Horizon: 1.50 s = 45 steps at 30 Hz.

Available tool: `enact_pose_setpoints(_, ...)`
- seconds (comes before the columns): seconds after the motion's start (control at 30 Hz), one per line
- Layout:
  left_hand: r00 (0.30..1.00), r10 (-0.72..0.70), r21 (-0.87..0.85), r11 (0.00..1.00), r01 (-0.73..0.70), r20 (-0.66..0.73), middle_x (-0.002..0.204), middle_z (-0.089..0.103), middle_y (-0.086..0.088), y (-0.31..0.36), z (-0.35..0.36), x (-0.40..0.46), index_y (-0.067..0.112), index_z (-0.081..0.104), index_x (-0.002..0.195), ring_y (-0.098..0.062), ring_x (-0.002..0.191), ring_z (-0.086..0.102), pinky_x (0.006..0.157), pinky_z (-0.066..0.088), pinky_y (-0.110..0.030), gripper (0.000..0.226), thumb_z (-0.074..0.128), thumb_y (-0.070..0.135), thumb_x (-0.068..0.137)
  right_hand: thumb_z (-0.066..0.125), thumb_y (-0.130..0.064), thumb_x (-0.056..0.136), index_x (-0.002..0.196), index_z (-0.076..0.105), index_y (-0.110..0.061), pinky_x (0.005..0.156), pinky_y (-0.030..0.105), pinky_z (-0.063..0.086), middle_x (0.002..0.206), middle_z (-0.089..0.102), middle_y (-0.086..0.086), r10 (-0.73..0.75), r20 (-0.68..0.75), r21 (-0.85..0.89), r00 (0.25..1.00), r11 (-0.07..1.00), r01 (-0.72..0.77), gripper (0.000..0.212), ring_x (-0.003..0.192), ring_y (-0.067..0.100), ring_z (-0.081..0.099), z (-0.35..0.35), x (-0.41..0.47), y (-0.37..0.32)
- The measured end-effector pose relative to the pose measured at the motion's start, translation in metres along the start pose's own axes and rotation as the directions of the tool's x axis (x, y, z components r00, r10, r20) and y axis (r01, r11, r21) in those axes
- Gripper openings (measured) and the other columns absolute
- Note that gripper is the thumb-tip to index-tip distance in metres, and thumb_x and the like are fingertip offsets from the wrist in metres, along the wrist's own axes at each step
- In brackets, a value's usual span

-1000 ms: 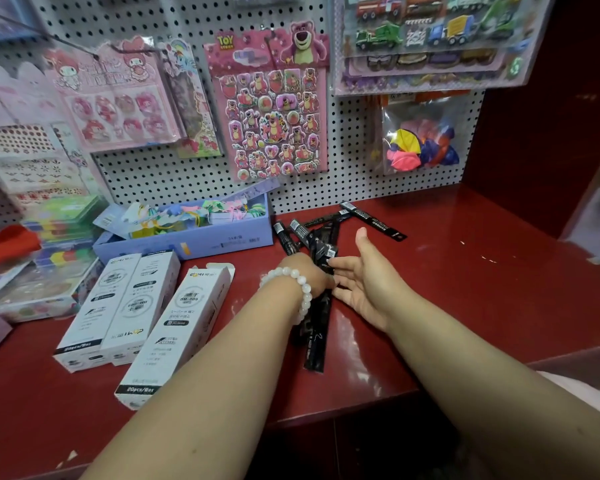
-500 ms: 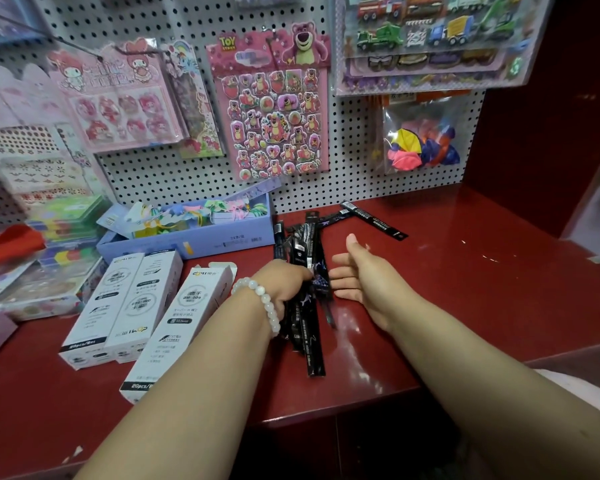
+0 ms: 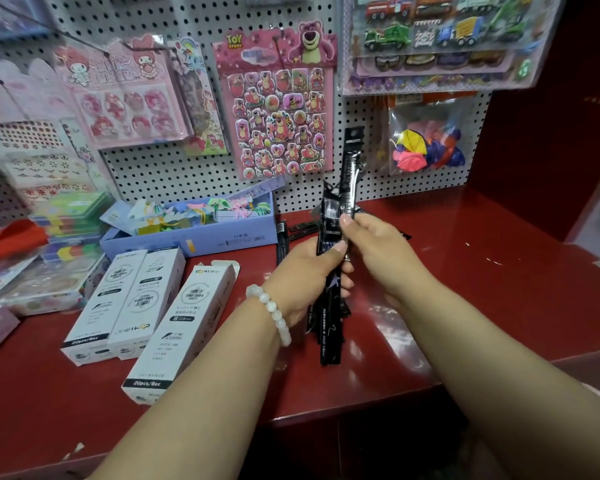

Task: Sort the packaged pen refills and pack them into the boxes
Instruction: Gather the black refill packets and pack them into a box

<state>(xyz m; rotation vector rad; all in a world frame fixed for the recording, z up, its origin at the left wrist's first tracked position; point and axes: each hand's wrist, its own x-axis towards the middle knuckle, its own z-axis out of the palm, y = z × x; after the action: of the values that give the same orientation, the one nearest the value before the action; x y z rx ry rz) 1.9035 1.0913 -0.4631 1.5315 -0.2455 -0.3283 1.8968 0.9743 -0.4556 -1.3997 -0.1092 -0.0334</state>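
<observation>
Left hand grips refill bundle upright above worktop; right hand pinches one refill, probably for sorting.

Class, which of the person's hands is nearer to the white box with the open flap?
Left. The left hand is just right of the open-flap box; the right hand lies farther right, beyond the refill bundle.

The left hand covers the middle of the refill packets, so their count cannot be told. The right hand hides the pulled packet's lower end, and packet print is too blurred to read.
</observation>
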Motion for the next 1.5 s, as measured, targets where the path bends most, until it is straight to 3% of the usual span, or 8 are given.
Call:
enact_pose_setpoints(0.17, 0.995, -0.045, -0.022, 0.999, 0.047, 0.087, 0.067, 0.056, -0.003, 0.0, 0.004, -0.01, 0.014, 0.052, 0.085, -0.013, 0.052, 0.051, 0.051, 0.046, -0.026, 0.017, 0.046, 0.021, 0.099, 0.052, -0.028, 0.095, 0.104, 0.059, 0.004, 0.056, 0.033, 0.049, 0.091, 0.063, 0.023, 0.05, -0.119, 0.087, 0.992, 0.995, -0.04, 0.033, 0.065, 0.028, 0.058, -0.002, 0.028, -0.018)
enact_pose_setpoints(0.5, 0.995, -0.094, -0.154, 0.983, 0.099, 0.042, 0.061, 0.051, -0.003, -0.016, -0.027, -0.021, 0.0, 0.057, 0.106, -0.012, 0.046, 0.043, 0.043, 0.038, -0.024, 0.023, 0.045, 0.019, 0.099, 0.047, -0.02, 0.098, 0.083, 0.052, -0.016, 0.07, 0.037, 0.048, 0.074, 0.055, 0.003, 0.006, -0.445, 0.132, 0.895, 0.989, 0.06, 0.016, 0.066, 0.017, 0.054, -0.006, 0.07, -0.033)
enact_pose_setpoints(0.7, 0.939, -0.245, -0.456, 0.883, 0.114, -0.241, 0.07, 0.055, -0.008, -0.022, -0.038, -0.008, 0.004, 0.058, 0.089, -0.018, 0.054, 0.053, 0.045, 0.051, -0.026, 0.029, 0.046, 0.028, 0.098, 0.053, -0.018, 0.095, 0.082, 0.057, -0.013, 0.064, 0.03, 0.047, 0.073, 0.061, 0.005, 0.2, -0.059, -0.19, 0.978, 0.96, -0.208, 0.014, 0.064, 0.017, 0.057, 0.014, 0.013, -0.02)
enact_pose_setpoints(0.87, 0.912, -0.394, -0.72, 0.665, 0.199, -0.112, 0.089, 0.066, -0.021, -0.022, -0.025, -0.002, -0.001, 0.06, 0.1, -0.03, 0.074, 0.067, 0.073, 0.055, -0.044, 0.047, 0.037, 0.039, 0.099, 0.055, -0.018, 0.094, 0.074, 0.061, -0.009, 0.058, 0.03, 0.047, 0.066, 0.061, 0.008, 0.314, -0.004, -0.303, 0.949, 0.905, -0.3, 0.022, 0.051, 0.018, 0.056, 0.04, 0.004, 0.007)
enact_pose_setpoints(1.0, 0.91, -0.412, -0.784, 0.58, 0.221, -0.049, 0.097, 0.064, -0.022, -0.021, -0.022, -0.006, 0.001, 0.061, 0.1, -0.033, 0.089, 0.062, 0.09, 0.046, -0.049, 0.054, 0.036, 0.049, 0.097, 0.061, -0.032, 0.09, 0.065, 0.052, -0.011, 0.061, 0.031, 0.042, 0.062, 0.053, 0.006, 0.234, -0.025, -0.665, 0.972, 0.723, -0.191, 0.034, 0.057, 0.021, 0.049, 0.04, 0.012, 0.012)
enact_pose_setpoints(1.13, 0.918, -0.394, -0.726, 0.644, 0.243, -0.043, 0.087, 0.069, -0.019, -0.027, -0.024, -0.007, 0.003, 0.063, 0.102, -0.03, 0.075, 0.069, 0.076, 0.055, -0.045, 0.033, 0.045, 0.031, 0.098, 0.056, -0.03, 0.094, 0.103, 0.066, -0.007, 0.081, 0.031, 0.044, 0.096, 0.063, 0.01, 0.135, -0.108, -0.564, 0.985, 0.808, -0.172, 0.027, 0.091, 0.023, 0.058, 0.041, 0.013, 0.017)
enact_pose_setpoints(1.3, 0.942, -0.334, -0.718, 0.666, 0.205, -0.041, 0.083, 0.071, -0.017, -0.027, -0.023, -0.012, 0.003, 0.063, 0.105, -0.027, 0.069, 0.071, 0.063, 0.06, -0.043, 0.026, 0.047, 0.023, 0.098, 0.05, -0.025, 0.096, 0.073, 0.058, -0.001, 0.063, 0.034, 0.041, 0.057, 0.052, 0.01, 0.088, -0.203, -0.504, 0.975, 0.844, -0.181, 0.034, 0.056, 0.025, 0.048, 0.044, 0.016, 0.024)
enact_pose_setpoints(1.5, 0.981, -0.143, -0.492, 0.868, 0.062, -0.128, 0.079, 0.07, -0.012, -0.01, -0.021, -0.021, 0.002, 0.061, 0.113, -0.023, 0.068, 0.069, 0.063, 0.058, -0.038, 0.022, 0.052, 0.005, 0.093, 0.035, -0.043, 0.1, 0.122, 0.059, -0.01, 0.086, 0.027, 0.044, 0.102, 0.064, 0.002, 0.177, -0.126, -0.234, 0.976, 0.951, -0.202, 0.046, 0.093, 0.015, 0.058, 0.051, 0.014, 0.007)
